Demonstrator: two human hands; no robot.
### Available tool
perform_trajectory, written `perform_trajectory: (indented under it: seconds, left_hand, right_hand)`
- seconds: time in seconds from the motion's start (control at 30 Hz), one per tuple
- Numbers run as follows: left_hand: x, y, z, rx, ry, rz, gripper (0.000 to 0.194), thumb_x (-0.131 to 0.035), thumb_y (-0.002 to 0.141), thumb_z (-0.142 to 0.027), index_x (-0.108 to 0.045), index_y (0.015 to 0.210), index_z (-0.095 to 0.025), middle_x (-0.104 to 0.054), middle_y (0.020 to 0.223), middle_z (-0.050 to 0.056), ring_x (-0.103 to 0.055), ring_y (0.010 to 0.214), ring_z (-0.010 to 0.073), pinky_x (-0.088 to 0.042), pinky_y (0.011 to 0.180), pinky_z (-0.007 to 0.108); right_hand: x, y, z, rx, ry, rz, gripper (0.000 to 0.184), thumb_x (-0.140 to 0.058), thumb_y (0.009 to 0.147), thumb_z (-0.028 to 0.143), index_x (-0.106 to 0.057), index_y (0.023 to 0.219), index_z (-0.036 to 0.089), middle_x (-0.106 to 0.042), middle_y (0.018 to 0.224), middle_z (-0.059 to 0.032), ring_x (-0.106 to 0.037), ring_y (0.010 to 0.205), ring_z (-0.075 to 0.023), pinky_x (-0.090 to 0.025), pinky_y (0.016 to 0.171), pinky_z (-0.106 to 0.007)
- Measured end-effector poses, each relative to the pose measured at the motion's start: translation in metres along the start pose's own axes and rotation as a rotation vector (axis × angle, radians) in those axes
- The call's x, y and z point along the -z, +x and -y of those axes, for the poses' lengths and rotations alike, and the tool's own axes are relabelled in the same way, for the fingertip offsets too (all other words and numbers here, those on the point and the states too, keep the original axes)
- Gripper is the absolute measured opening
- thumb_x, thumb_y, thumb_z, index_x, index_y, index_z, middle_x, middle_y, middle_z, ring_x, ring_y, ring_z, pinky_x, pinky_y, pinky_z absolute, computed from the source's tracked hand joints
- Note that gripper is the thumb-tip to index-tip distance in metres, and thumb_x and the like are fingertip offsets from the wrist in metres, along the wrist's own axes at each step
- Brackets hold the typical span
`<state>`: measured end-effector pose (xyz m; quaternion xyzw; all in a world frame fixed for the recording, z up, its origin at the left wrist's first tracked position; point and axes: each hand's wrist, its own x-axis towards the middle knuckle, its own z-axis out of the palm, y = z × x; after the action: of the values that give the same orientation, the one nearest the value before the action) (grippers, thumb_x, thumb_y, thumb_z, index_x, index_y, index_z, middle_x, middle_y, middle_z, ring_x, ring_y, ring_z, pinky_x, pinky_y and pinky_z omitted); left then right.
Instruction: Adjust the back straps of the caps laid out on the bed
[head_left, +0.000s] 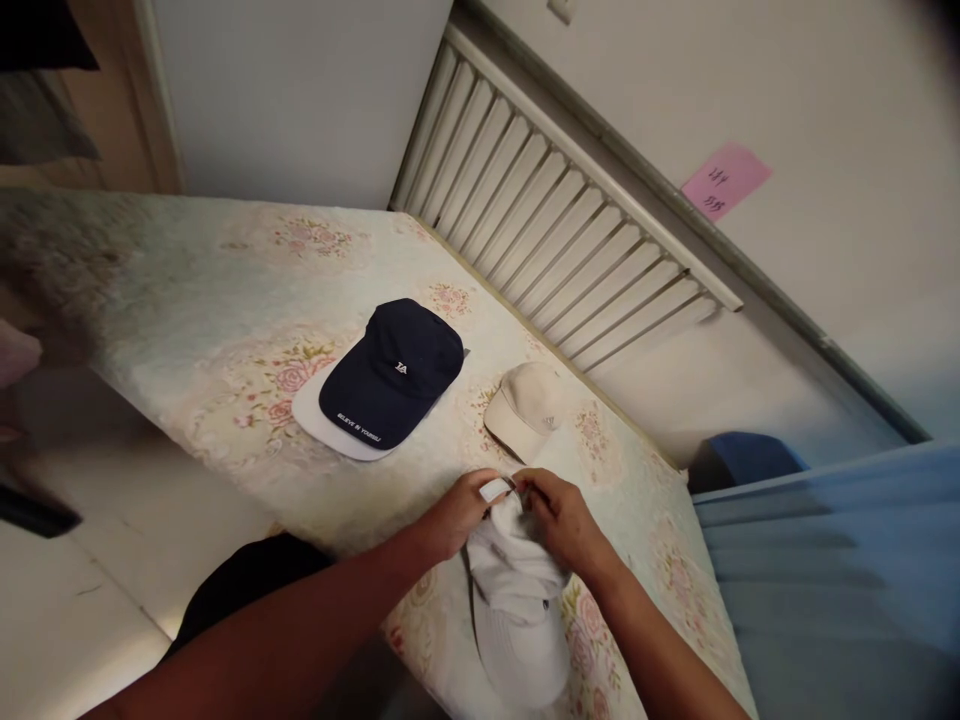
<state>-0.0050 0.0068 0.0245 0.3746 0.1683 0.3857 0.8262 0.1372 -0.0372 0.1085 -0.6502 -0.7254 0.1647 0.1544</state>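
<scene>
Both hands (left (456,515), right (559,515)) pinch the grey cap (525,640) at its strap end, brim toward six o'clock. Risk: slack crown folds, strap slips free. Beige cap (523,408), twelve o'clock, sits near; could be nudged.

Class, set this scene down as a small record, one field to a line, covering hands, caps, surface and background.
Left hand: pinches the back edge of a light grey cloth cap, by a small white tag
Right hand: grips the same edge
Held cap's bill: towards the wearer
Stack: navy cloth cap with white lettering, over a white bill
Nearest loose cap: small beige cloth cap, beyond the hands
Surface: pale floral cloth
Background: white ribbed radiator, pink paper note
</scene>
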Motion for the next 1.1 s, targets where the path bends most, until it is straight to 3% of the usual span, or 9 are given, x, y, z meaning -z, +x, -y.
perform_trajectory:
  seconds: [0.1, 0.23, 0.33, 0.43, 0.57, 0.83, 0.93, 1.0, 1.1]
  left_hand:
    - [-0.001, 0.000, -0.001, -0.027, -0.059, 0.114, 0.021, -0.068, 0.070, -0.026, -0.065, 0.085, -0.012, -0.061, 0.081, 0.004, -0.051, 0.074, 0.0143, -0.039, 0.072, 0.027]
    - [-0.004, -0.002, -0.004, 0.026, -0.149, 0.169, 0.023, -0.068, 0.072, -0.029, -0.066, 0.087, -0.012, -0.062, 0.080, 0.004, -0.052, 0.073, 0.0144, -0.040, 0.072, 0.028]
    - [-0.005, -0.004, -0.007, 0.006, -0.081, 0.162, 0.023, -0.070, 0.070, -0.030, -0.064, 0.082, -0.012, -0.060, 0.078, 0.003, -0.050, 0.073, 0.0142, -0.039, 0.069, 0.026]
    - [-0.005, -0.004, -0.007, 0.036, -0.038, 0.091, 0.022, -0.068, 0.069, -0.032, -0.060, 0.075, -0.012, -0.056, 0.070, 0.000, -0.047, 0.066, 0.0119, -0.035, 0.062, 0.024]
    - [-0.003, -0.004, -0.006, 0.078, 0.009, 0.120, 0.022, -0.064, 0.072, -0.034, -0.055, 0.074, -0.014, -0.049, 0.065, -0.003, -0.041, 0.060, 0.0085, -0.029, 0.058, 0.022]
    - [-0.004, -0.005, -0.004, 0.077, 0.077, 0.157, 0.024, -0.062, 0.076, -0.038, -0.056, 0.077, -0.014, -0.045, 0.064, -0.004, -0.036, 0.056, 0.0071, -0.024, 0.055, 0.021]
    - [-0.002, -0.001, -0.002, 0.100, 0.014, 0.054, 0.022, -0.062, 0.072, -0.034, -0.057, 0.079, -0.014, -0.049, 0.066, -0.003, -0.039, 0.058, 0.0082, -0.027, 0.055, 0.021]
    - [0.003, 0.003, 0.002, 0.119, 0.005, -0.102, 0.019, -0.059, 0.072, -0.033, -0.055, 0.076, -0.015, -0.049, 0.064, -0.003, -0.041, 0.058, 0.0093, -0.028, 0.055, 0.022]
    - [0.012, 0.010, 0.011, 0.175, 0.054, -0.395, 0.015, -0.053, 0.075, -0.031, -0.051, 0.071, -0.017, -0.050, 0.062, -0.003, -0.043, 0.058, 0.0114, -0.030, 0.055, 0.023]
  right_hand:
    - [-0.002, 0.002, -0.002, -0.106, 0.164, -0.024, 0.036, -0.039, 0.080, 0.013, -0.061, 0.108, 0.018, -0.067, 0.087, -0.0032, -0.060, 0.073, -0.0143, -0.047, 0.072, -0.028]
    - [-0.003, 0.008, 0.000, -0.056, 0.196, 0.045, 0.040, -0.042, 0.076, 0.010, -0.063, 0.109, 0.020, -0.068, 0.103, -0.0029, -0.061, 0.094, -0.0155, -0.044, 0.087, -0.030]
    - [-0.002, 0.011, 0.001, -0.021, 0.109, 0.074, 0.034, -0.042, 0.073, 0.007, -0.066, 0.094, 0.019, -0.069, 0.092, -0.0026, -0.061, 0.088, -0.0146, -0.044, 0.082, -0.026]
    - [-0.003, 0.010, -0.001, 0.001, -0.128, 0.101, 0.028, -0.043, 0.075, 0.007, -0.066, 0.083, 0.019, -0.066, 0.082, -0.0039, -0.059, 0.078, -0.0144, -0.041, 0.073, -0.023]
    - [-0.008, 0.002, -0.009, -0.188, -0.271, 0.067, 0.016, -0.051, 0.072, 0.011, -0.064, 0.074, 0.020, -0.066, 0.079, -0.0058, -0.058, 0.076, -0.0167, -0.036, 0.071, -0.025]
    - [0.001, 0.008, -0.062, -0.584, 0.009, -0.162, 0.022, -0.045, 0.077, 0.028, -0.058, 0.063, 0.017, -0.064, 0.062, -0.0064, -0.059, 0.058, -0.0157, -0.040, 0.059, -0.026]
    - [0.005, 0.000, -0.083, -0.660, 0.191, -0.232, 0.037, -0.040, 0.079, 0.044, -0.062, 0.086, 0.015, -0.070, 0.087, -0.0101, -0.065, 0.068, -0.0164, -0.046, 0.059, -0.026]
    - [0.004, -0.015, -0.094, -0.691, 0.269, -0.263, 0.047, -0.044, 0.074, 0.051, -0.062, 0.098, 0.016, -0.070, 0.096, -0.0098, -0.066, 0.075, -0.0172, -0.048, 0.063, -0.027]
    - [-0.006, -0.054, -0.104, -0.796, 0.296, -0.264, 0.044, -0.059, 0.059, 0.051, -0.065, 0.084, 0.016, -0.069, 0.080, -0.0077, -0.064, 0.071, -0.0197, -0.048, 0.060, -0.029]
